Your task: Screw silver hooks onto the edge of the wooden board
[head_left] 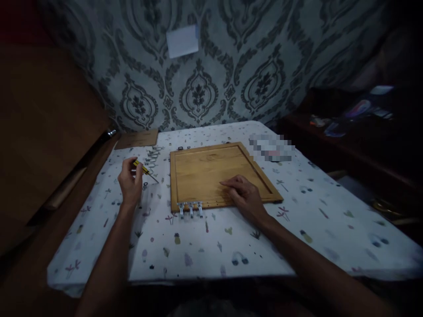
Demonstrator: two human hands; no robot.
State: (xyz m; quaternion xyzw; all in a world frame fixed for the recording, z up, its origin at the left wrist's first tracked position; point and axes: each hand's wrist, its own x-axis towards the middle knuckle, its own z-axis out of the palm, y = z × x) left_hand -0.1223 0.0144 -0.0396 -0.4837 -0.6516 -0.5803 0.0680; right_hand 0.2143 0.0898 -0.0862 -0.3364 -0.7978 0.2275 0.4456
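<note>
My left hand (130, 181) is closed around the yellow-and-black handle of a screwdriver (141, 167), whose thin shaft slants down to the right above the cloth. My right hand (243, 193) is over the front right part of a framed wooden panel (205, 169). Its thumb and fingertips are drawn together; whatever they may hold is too small to make out. Three metal hooks (191, 210) sit in a row along the panel's front left edge, jutting out past it. More metal hooks (152, 154) lie on the cloth left of the panel.
A patterned white cloth (198, 259) covers the table. Brown cardboard (137, 138) lies at its back left corner. A blurred-out item (272, 147) lies at the back right. Dark furniture (297, 127) stands to the right, and a papered wall (224, 88) rises behind.
</note>
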